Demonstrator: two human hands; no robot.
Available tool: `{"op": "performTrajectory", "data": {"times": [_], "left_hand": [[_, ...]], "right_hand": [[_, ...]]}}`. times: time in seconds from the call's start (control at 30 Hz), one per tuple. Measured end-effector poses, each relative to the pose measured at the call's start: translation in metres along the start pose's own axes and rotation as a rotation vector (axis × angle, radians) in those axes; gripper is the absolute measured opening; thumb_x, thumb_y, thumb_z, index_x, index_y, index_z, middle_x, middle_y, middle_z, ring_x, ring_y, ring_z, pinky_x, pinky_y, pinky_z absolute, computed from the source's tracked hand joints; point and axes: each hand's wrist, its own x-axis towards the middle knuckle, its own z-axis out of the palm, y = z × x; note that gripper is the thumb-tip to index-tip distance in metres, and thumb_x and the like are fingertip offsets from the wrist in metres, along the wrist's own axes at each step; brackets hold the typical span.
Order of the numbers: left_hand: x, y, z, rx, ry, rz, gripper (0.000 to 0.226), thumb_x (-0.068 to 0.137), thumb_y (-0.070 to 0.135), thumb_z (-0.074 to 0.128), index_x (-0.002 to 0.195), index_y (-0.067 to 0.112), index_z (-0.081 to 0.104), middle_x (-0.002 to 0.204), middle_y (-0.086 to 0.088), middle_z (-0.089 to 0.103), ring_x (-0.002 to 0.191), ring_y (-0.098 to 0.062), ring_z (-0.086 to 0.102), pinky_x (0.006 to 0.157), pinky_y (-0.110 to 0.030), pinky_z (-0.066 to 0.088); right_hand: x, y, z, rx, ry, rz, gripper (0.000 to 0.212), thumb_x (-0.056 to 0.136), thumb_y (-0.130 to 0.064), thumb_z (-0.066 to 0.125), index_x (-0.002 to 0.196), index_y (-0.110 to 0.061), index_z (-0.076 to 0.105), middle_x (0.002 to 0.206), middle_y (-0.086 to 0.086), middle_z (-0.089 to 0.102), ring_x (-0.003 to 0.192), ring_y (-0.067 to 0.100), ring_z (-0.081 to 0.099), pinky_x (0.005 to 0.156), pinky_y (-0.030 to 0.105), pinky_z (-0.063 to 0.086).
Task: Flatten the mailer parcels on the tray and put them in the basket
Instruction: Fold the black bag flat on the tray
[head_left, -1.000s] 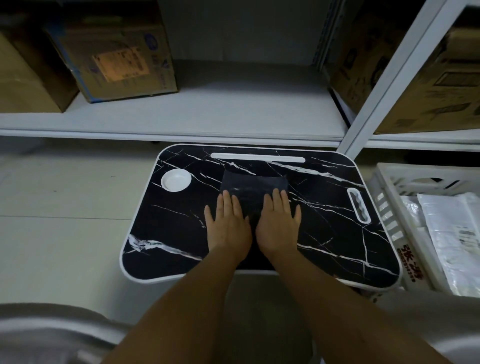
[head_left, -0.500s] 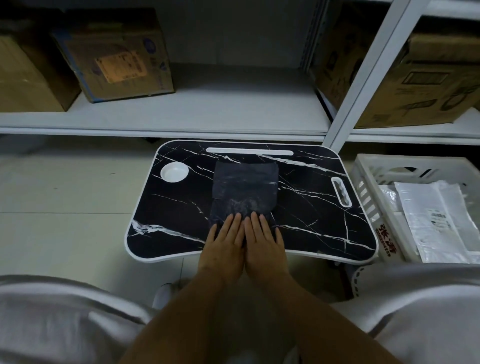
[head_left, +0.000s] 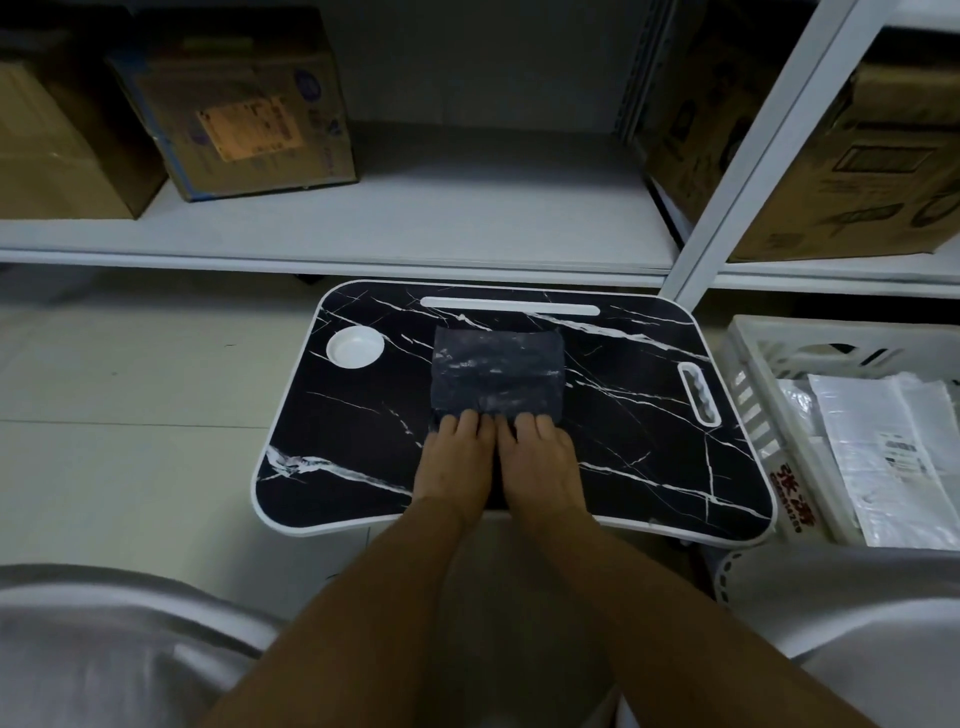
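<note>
A dark mailer parcel lies in the middle of the black marble-pattern tray. My left hand and my right hand lie side by side, palms down, on the parcel's near edge. Their fingers bend down at the tips onto that edge. The parcel's near part is hidden under both hands. A white basket stands to the right of the tray, with white mailers lying flat inside it.
A white shelf runs behind the tray, with cardboard boxes on the left and more boxes on the right. A white shelf post rises by the tray's far right corner. My knees in grey fabric fill the lower corners.
Both hands slid from the parcel's middle toward me to its near edge and came together. Their fingertips have since bent down onto the edge.
</note>
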Motion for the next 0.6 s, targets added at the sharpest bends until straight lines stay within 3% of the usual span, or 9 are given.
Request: {"op": "performTrajectory", "data": {"times": [0.07, 0.1, 0.17, 0.2, 0.27, 0.33, 0.47, 0.53, 0.6], "left_hand": [[-0.004, 0.001, 0.003, 0.093, -0.016, 0.001, 0.057, 0.096, 0.029, 0.042, 0.147, 0.015, 0.021, 0.148, -0.01, 0.026, 0.136, -0.028, 0.027, 0.113, -0.043, 0.024], [-0.008, 0.0, 0.006, 0.1, -0.043, 0.022, 0.062, 0.098, 0.031, 0.037, 0.151, 0.013, 0.009, 0.157, -0.013, 0.008, 0.145, -0.03, 0.01, 0.117, -0.047, 0.014], [-0.015, -0.002, 0.011, 0.044, -0.1, 0.044, 0.067, 0.1, 0.032, 0.032, 0.152, 0.014, -0.008, 0.158, -0.01, -0.017, 0.146, -0.025, -0.015, 0.12, -0.046, 0.004], [-0.013, -0.006, 0.014, -0.004, -0.122, 0.046, 0.069, 0.1, 0.033, 0.033, 0.151, 0.015, -0.01, 0.158, -0.008, -0.02, 0.146, -0.023, -0.017, 0.12, -0.044, 0.005], [-0.008, -0.011, 0.023, -0.069, -0.18, 0.063, 0.074, 0.099, 0.035, 0.038, 0.151, 0.016, -0.011, 0.157, -0.006, -0.021, 0.146, -0.022, -0.017, 0.121, -0.043, 0.008], [-0.003, -0.013, 0.028, -0.044, -0.169, 0.096, 0.078, 0.096, 0.037, 0.04, 0.152, 0.014, -0.01, 0.158, -0.01, -0.018, 0.146, -0.024, -0.016, 0.12, -0.043, 0.009], [0.006, -0.014, 0.028, 0.157, -0.19, 0.25, 0.068, 0.098, 0.035, 0.033, 0.153, 0.008, 0.002, 0.158, -0.014, 0.001, 0.147, -0.033, -0.003, 0.12, -0.043, 0.006], [0.017, -0.018, 0.028, 0.054, -0.199, 0.198, 0.057, 0.095, 0.032, 0.023, 0.149, 0.014, 0.023, 0.154, -0.012, 0.021, 0.142, -0.031, 0.017, 0.115, -0.041, 0.022], [0.023, -0.02, 0.025, -0.086, -0.115, 0.122, 0.059, 0.087, 0.032, 0.011, 0.133, 0.018, 0.045, 0.138, -0.006, 0.045, 0.125, -0.027, 0.04, 0.1, -0.037, 0.037]], "right_hand": [[-0.008, -0.004, 0.007, 0.011, -0.076, 0.022, 0.054, 0.09, -0.027, 0.057, 0.14, -0.012, 0.045, 0.142, 0.01, 0.047, 0.133, 0.026, 0.043, 0.108, 0.042, 0.036], [-0.009, -0.005, 0.016, 0.044, -0.089, 0.023, 0.059, 0.083, -0.027, 0.066, 0.137, -0.008, 0.051, 0.143, 0.014, 0.049, 0.134, 0.028, 0.044, 0.107, 0.045, 0.038], [-0.011, -0.005, 0.023, 0.082, -0.089, 0.02, 0.065, 0.074, -0.027, 0.075, 0.132, -0.005, 0.055, 0.141, 0.018, 0.05, 0.132, 0.031, 0.046, 0.103, 0.049, 0.039], [-0.01, -0.005, 0.022, 0.104, -0.109, 0.021, 0.067, 0.077, -0.028, 0.074, 0.136, -0.005, 0.051, 0.145, 0.018, 0.044, 0.136, 0.033, 0.041, 0.106, 0.05, 0.034], [-0.005, -0.003, 0.02, 0.123, -0.171, -0.006, 0.07, 0.091, -0.034, 0.059, 0.15, -0.01, 0.029, 0.159, 0.014, 0.016, 0.148, 0.031, 0.012, 0.116, 0.046, 0.013], [0.002, -0.001, 0.018, 0.17, -0.209, 0.004, 0.065, 0.098, -0.037, 0.045, 0.153, -0.017, 0.017, 0.162, 0.007, -0.001, 0.149, 0.025, -0.005, 0.119, 0.044, 0.002], [0.005, 0.002, 0.007, 0.233, -0.148, 0.029, 0.046, 0.095, -0.03, 0.039, 0.14, -0.018, 0.042, 0.157, 0.004, 0.025, 0.145, 0.022, 0.019, 0.114, 0.043, 0.02], [0.01, 0.007, 0.002, 0.244, -0.045, 0.021, 0.045, 0.089, -0.033, 0.03, 0.121, -0.015, 0.057, 0.136, 0.006, 0.053, 0.126, 0.025, 0.045, 0.1, 0.044, 0.035], [0.019, 0.008, 0.0, 0.245, 0.088, 0.021, 0.044, 0.084, -0.036, 0.025, 0.09, -0.014, 0.063, 0.096, 0.004, 0.065, 0.092, 0.026, 0.059, 0.08, 0.042, 0.043]]}}
